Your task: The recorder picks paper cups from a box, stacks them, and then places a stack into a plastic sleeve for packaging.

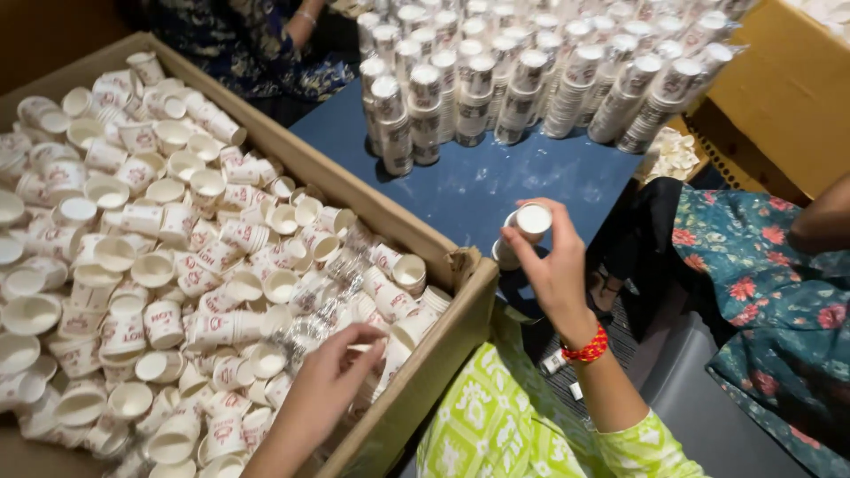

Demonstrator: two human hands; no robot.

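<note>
We raise our right hand (553, 265) at centre right, fingers clasping a short stack of white paper cups (524, 232) above the blue table (496, 190). Our left hand (332, 385), lower centre, pinches one loose white paper cup (365, 347) inside the brown cardboard box (447, 341).

Loose cups fill the box; bare tabletop lies open.
Stacked cups (531, 80) wall the blue table's (496, 190) far side; the cardboard box wall (390, 217) bounds its left.

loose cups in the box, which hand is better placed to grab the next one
Left, probably. The left hand is already down among the loose paper cups in the cardboard box. The right hand has its grip full with a small cup stack over the blue table.
</note>
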